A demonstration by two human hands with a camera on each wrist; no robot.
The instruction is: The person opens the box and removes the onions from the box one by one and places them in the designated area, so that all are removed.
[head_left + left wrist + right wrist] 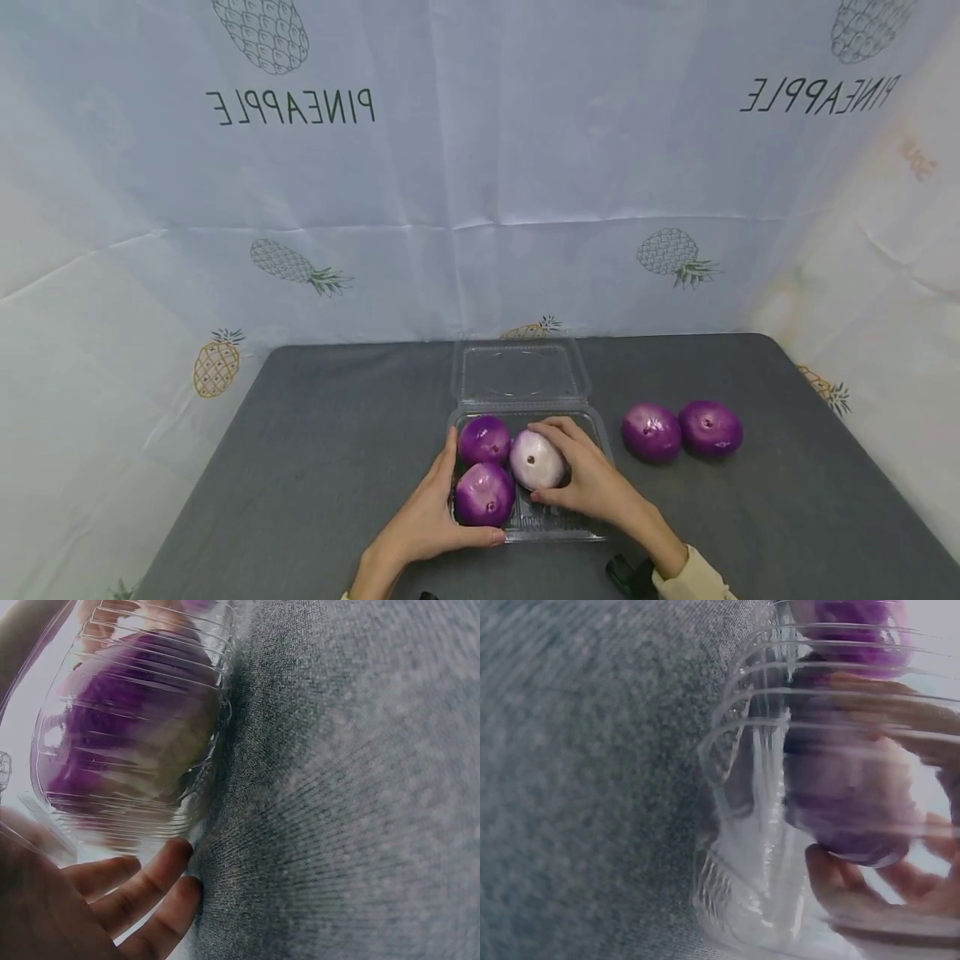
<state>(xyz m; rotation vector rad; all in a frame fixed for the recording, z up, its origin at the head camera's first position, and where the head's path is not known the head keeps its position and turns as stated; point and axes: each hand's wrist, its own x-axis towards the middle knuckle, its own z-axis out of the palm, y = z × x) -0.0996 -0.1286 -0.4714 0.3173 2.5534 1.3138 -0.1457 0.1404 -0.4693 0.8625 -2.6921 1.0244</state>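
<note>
Purple-white fruit point(537, 460) is held in the right hand point(588, 482)'s grip, inside the container point(555, 536); I see the left hand point(429, 518) spread wide at its left edge, room at its near-right corner.

Through the clear, ribbed wall of the tub point(731, 904), we see the right hand point(911, 881), its fingers and thumb bent round a purple fruit point(851, 799) that pales toward one side. Above it in our view, a second fruit point(862, 634), deeper purple and glossy, is cut off by the top edge. Grey cloth point(600, 780), blurred in places, fills our left side, beside the tub.
</note>
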